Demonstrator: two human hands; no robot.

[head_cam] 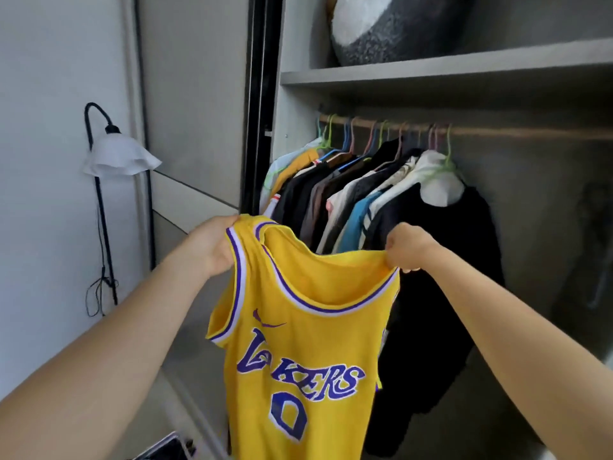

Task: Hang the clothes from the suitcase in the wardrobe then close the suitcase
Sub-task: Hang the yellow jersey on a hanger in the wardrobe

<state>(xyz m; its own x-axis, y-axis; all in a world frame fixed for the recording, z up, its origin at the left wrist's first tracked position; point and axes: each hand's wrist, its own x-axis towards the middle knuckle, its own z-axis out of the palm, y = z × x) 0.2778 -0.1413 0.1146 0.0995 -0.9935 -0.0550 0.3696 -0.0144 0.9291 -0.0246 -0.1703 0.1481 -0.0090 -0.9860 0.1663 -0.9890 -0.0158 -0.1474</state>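
Note:
A yellow basketball jersey (308, 343) with purple lettering hangs spread in front of me. My left hand (212, 244) grips its left shoulder strap and my right hand (406, 249) grips its right shoulder strap, both held up before the open wardrobe. The wardrobe's wooden rail (497, 130) carries several garments (351, 197) on coloured hangers, with a black garment (441, 277) at the right end. No hanger is visible inside the jersey. A dark corner of the suitcase (166, 448) shows at the bottom edge.
A grey shelf (431, 73) above the rail holds a grey and white cushion (394, 24). The rail's right part is bare. The sliding door frame (257, 104) stands left of the clothes. A floor lamp (116, 157) with a white shade stands by the left wall.

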